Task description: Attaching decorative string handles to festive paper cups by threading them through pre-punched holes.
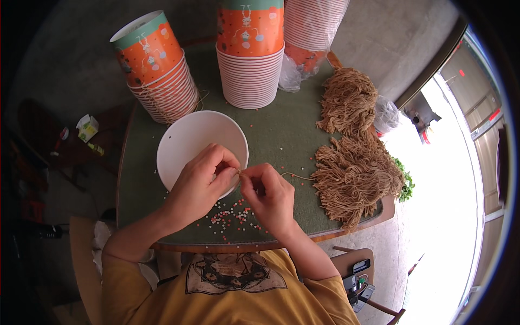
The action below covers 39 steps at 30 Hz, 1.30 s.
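My left hand (205, 176) and my right hand (269, 196) meet over the near right rim of a white paper tub (181, 135). Both are closed in a pinch, fingertip to fingertip, on a thin tan string. Past my right hand a loose length of the string (298, 176) runs toward the heaps of tan yarn. What else the fingertips may hold is too small to make out. Just below my hands, small white and orange-red beads (225, 219) lie scattered on the green tabletop. A dark speck shows on the tub's inner wall.
Stacked orange-and-white tubs stand at the far left (162, 81), far middle (251, 70) and, in clear plastic, far right (311, 38). Two heaps of tan yarn (355, 179) cover the table's right side. By the near right edge is a chair (352, 265) bearing small items.
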{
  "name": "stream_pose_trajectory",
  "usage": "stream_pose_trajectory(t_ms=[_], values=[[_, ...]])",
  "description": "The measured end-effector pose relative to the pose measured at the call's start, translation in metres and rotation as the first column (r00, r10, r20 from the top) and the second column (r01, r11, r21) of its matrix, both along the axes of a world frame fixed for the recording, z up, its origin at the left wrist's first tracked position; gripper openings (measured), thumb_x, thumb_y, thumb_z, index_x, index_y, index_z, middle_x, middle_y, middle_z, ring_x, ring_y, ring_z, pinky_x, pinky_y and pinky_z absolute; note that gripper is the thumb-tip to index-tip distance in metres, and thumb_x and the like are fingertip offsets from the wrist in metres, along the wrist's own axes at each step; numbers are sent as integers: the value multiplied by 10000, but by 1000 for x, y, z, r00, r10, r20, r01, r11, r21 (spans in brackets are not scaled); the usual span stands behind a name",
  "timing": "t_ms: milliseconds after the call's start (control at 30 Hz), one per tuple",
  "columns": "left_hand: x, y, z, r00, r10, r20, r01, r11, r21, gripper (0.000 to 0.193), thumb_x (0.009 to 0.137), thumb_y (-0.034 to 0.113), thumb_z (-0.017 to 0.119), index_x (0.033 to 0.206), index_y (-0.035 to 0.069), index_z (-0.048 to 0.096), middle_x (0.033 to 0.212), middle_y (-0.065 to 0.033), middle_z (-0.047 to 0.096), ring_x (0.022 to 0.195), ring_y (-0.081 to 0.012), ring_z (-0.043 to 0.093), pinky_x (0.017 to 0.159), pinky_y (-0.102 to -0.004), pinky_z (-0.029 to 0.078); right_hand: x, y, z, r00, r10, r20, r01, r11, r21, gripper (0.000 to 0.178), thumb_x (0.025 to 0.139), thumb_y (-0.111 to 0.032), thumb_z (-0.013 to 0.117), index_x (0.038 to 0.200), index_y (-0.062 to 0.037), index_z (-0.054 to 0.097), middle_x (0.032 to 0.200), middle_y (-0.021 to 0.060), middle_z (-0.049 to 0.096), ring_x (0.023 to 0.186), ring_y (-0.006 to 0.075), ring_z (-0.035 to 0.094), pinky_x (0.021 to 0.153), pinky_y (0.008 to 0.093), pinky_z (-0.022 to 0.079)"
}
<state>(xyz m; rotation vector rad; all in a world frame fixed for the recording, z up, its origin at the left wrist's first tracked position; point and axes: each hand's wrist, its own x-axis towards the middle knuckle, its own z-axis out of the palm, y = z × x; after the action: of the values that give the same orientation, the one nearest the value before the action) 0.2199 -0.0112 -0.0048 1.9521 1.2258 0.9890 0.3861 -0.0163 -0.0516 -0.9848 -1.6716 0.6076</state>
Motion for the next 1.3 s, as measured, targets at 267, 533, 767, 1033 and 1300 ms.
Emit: stream_pose_trajectory(t_ms=[267, 533, 767, 1033, 1300], values=[[3, 2, -2, 988, -6, 154, 31, 987, -161, 78, 902, -16, 567, 962, -4, 518, 899, -74, 600, 821, -144, 611, 736, -290, 510, 0, 1, -3, 1000, 3, 15, -4, 1000, 19, 157, 832, -55, 708, 905, -50, 568, 721, 63, 615, 584, 170, 628, 511, 295, 502], [1, 10, -11, 926, 13, 377, 124, 933, -338, 85, 889, -6, 580, 954, 23, 534, 888, -16, 575, 822, -75, 557, 770, -236, 474, 1, 0, -4, 1000, 6, 14, -7, 1000, 23, 165, 830, -54, 709, 910, -47, 565, 732, 69, 622, 580, 173, 627, 511, 294, 504], [2, 10, -2, 915, 24, 402, 145, 912, -384, 91, 885, -5, 595, 943, 28, 534, 895, -3, 562, 832, -64, 544, 773, -227, 468, -1, 0, -4, 960, 38, -277, -110, 962, -248, 118, 905, -87, 656, 913, -20, 560, 717, 10, 624, 609, 42, 565, 536, 208, 455], [3, 12, 3, 854, 74, 515, 217, 850, -481, 111, 872, 0, 607, 944, 46, 536, 910, -1, 569, 883, -76, 551, 839, -233, 450, 0, 0, -9, 853, 48, -520, -273, 890, -365, 99, 947, -103, 610, 937, -14, 567, 753, -38, 605, 648, -1, 509, 575, 172, 417], [-1, 17, -6, 778, 120, 616, 293, 798, -526, 100, 872, 7, 591, 951, 44, 540, 924, -16, 590, 883, -82, 557, 845, -231, 449, 0, -1, -8, 977, -31, -210, -25, 966, -259, 154, 895, -78, 668, 992, -54, 551, 745, 6, 604, 586, 44, 517, 514, 208, 431]])
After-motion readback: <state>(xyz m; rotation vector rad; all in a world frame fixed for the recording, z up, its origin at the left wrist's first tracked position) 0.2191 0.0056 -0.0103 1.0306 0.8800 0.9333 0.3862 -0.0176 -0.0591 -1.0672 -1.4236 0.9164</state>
